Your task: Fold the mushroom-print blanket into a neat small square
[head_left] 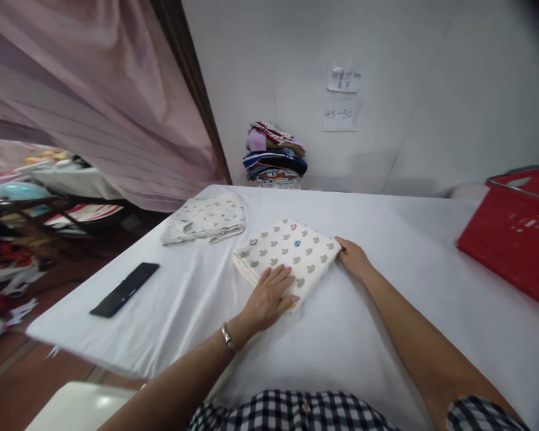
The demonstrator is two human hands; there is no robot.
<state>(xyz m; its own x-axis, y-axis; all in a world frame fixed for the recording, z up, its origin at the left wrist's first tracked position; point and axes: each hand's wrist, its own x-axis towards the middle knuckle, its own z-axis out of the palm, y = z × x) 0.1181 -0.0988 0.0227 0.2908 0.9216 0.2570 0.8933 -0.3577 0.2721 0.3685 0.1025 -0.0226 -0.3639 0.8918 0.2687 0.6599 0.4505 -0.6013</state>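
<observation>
A folded white cloth with grey mushroom-like prints [308,251] lies on the white-covered table [431,257], turned at an angle. My left hand [272,296] rests flat on its near left part, fingers spread a little. At the cloth's right corner is my right hand [353,256], its fingers closed on the edge; the fingertips are partly hidden under the fabric. Another folded white cloth with small dark prints [211,216] sits at the table's far left, touched by neither hand.
A black phone-like slab [124,290] lies near the table's left edge. Folded fabrics [276,157] are stacked by the wall. A red basket or bag [516,233] stands at the right. Pink curtain [117,90] hangs at the left, and a pale stool [78,407] is below.
</observation>
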